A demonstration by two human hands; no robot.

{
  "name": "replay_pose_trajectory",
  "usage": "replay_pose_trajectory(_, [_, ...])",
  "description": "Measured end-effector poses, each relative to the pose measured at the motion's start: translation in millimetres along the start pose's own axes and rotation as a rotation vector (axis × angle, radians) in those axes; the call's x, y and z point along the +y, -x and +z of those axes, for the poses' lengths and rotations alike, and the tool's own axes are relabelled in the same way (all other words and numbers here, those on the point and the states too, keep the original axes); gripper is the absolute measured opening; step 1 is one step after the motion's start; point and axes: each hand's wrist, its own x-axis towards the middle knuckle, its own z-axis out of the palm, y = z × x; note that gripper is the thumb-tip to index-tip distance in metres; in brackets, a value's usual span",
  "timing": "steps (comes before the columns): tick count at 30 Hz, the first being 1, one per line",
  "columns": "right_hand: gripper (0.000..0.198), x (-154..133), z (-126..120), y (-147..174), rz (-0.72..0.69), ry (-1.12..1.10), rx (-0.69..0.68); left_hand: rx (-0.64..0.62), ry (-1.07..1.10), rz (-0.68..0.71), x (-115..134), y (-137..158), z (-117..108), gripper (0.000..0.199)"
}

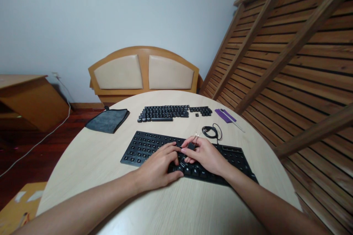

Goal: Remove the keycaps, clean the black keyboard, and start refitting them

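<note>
On the keyboard rests our left hand, grip unclear — our right hand, just right, grasps a wire-pronged tool.

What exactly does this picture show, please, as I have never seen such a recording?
There is no machine here: one camera, worn on a person's head, looks forward and down at the wearer's own work. On the round table lies a black keyboard, many of its keys uncapped; loose keycaps sit in rows beyond it. A coiled cable, a grey cloth and a purple item lie around. The left hand rests on the keyboard; the right hand holds a small wire-pronged tool.
</note>
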Motion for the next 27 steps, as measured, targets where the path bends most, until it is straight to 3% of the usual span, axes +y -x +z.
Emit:
replay_pose_trajectory(17, [0.035,-1,4,-1,-0.019,-0.014,-0.042,0.031,0.041,0.014,2,0,0,0.020])
replay_pose_trajectory(22, [0.024,-3,9,2,-0.127,0.288,0.039,0.020,-0.010,0.011,3,0,-1,0.020])
replay_pose_trajectory(27, [0.036,-4,15,5,-0.142,0.428,0.060,0.016,-0.096,0.039,4,0,0,0.016])
